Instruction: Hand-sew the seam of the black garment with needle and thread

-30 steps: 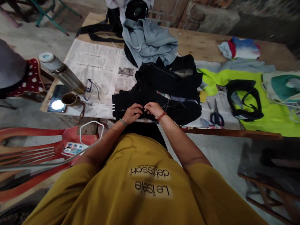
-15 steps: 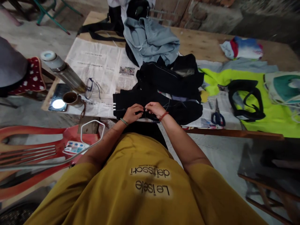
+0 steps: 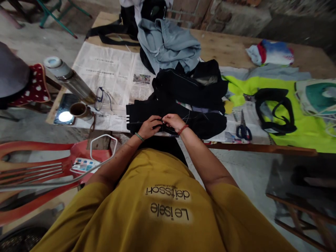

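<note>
A black garment [image 3: 139, 112] with white stripes at its left end lies along the table's near edge. My left hand [image 3: 150, 126] has its fingers bent and closed on the cloth. Almost touching it, my right hand [image 3: 173, 121] is in a pinch at the same spot. What sits between its fingertips is too small to make out. A thin pale thread [image 3: 188, 114] loops over the dark cloth just beyond my right hand. Behind lies more bunched black clothing [image 3: 183, 84].
To the right are scissors [image 3: 243, 127], a black band [image 3: 275, 131], neon yellow cloth [image 3: 294, 140] and an iron [image 3: 320, 94]. At left stand a flask [image 3: 76, 84], glasses [image 3: 99, 99], a mug [image 3: 81, 111] and a phone [image 3: 61, 112]. Grey clothing [image 3: 170, 42] lies behind; a red chair [image 3: 52, 147] is beside me.
Both hands stay at the same place on the black garment, with only a slight shift of the fingers. The whole view has moved a little.
</note>
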A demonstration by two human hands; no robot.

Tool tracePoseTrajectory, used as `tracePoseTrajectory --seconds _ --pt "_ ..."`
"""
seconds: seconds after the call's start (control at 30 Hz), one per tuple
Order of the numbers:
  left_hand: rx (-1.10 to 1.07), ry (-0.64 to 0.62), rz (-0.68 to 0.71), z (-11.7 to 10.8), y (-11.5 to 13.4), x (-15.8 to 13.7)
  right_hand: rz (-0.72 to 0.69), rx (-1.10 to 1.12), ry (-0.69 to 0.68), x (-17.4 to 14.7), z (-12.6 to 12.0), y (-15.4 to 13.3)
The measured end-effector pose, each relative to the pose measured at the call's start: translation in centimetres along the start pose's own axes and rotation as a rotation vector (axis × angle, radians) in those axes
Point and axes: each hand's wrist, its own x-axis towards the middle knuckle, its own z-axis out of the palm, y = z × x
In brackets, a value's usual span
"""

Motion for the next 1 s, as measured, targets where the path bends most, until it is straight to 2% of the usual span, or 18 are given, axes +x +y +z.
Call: tracePoseTrajectory --seconds 0.43,0.73,0.83,1.0 --pt "0.004 0.008 0.02 0.2 0.0 0.0 -0.005 0.01 -0.004 0.1 -0.1 0.3" --pt "-0.039 -0.044 -0.06 0.3 -0.2 0.1 -0.033 0.028 -0.084 -0.4 -0.5 0.1" --pt "-0.069 -0.051 -0.057 0.3 -0.3 0.3 -0.042 0.016 -0.038 -0.3 0.0 0.0" --pt "-0.124 -0.137 -0.055 -0.1 -0.3 0.7 -0.008 -0.007 0.131 -0.2 1.2 0.0"
